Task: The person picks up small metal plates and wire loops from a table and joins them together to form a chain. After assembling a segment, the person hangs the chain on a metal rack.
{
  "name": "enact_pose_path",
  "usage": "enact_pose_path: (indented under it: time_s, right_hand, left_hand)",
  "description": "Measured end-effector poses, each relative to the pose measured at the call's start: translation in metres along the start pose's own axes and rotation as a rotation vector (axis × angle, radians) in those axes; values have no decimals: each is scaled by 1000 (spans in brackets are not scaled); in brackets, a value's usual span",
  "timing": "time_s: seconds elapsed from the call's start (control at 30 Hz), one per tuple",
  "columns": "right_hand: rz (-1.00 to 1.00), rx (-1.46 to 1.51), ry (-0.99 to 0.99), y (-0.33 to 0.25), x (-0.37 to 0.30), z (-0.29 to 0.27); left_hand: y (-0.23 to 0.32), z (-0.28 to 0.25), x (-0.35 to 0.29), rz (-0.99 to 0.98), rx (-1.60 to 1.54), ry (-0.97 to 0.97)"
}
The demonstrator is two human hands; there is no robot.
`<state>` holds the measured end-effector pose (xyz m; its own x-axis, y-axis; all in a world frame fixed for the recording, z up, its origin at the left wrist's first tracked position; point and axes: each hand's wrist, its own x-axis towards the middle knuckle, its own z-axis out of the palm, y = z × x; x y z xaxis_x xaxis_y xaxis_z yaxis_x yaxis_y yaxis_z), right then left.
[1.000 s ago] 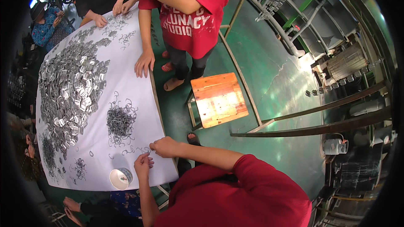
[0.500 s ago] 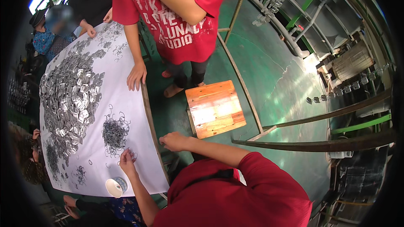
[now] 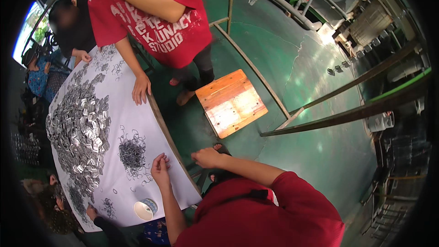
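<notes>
My left hand [image 3: 161,172] hovers over the white table near its right edge, just right of a pile of dark wire hooks [image 3: 132,156]. Its thumb and fingers are drawn together, and whatever they hold is too small to make out. Beyond the table edge, my right hand [image 3: 207,158] is closed with the fingers curled in. Anything inside it is hidden. Below my left hand, a paper cup [image 3: 145,209] lies tipped on its side at the near edge of the table.
A large heap of shiny metal pieces [image 3: 82,132] covers the left of the white table [image 3: 183,192]. A person in a red shirt [image 3: 151,18] stands at the far side, one hand on the table. A wooden stool [image 3: 232,104] and metal frame bars [image 3: 256,77] stand to the right.
My view has shifted. My left hand has moved up and to the right, away from the cup. At the lower left, another person's hand now reaches over the table beside a small hook pile.
</notes>
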<state>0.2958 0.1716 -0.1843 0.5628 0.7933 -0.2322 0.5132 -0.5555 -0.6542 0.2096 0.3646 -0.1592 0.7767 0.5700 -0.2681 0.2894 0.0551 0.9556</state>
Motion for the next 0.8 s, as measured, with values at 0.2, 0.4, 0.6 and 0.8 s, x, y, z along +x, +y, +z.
enact_pose_path:
  time_s: [0.2,0.4,0.6,0.8]
  right_hand:
    - [131,35,-110,-5,-50,35]
    - [189,30,-44,0,-68,50]
    - [121,58,15,-10,-60,44]
    - [46,-2,-31,-18,-54,38]
  left_hand:
    - [-42,-2,-3,-93,12,-165]
    - [-65,-7,-2,-63,12,-179]
    - [-74,-6,-3,-24,-64,-210]
    - [-83,-9,-8,-7,-117,-157]
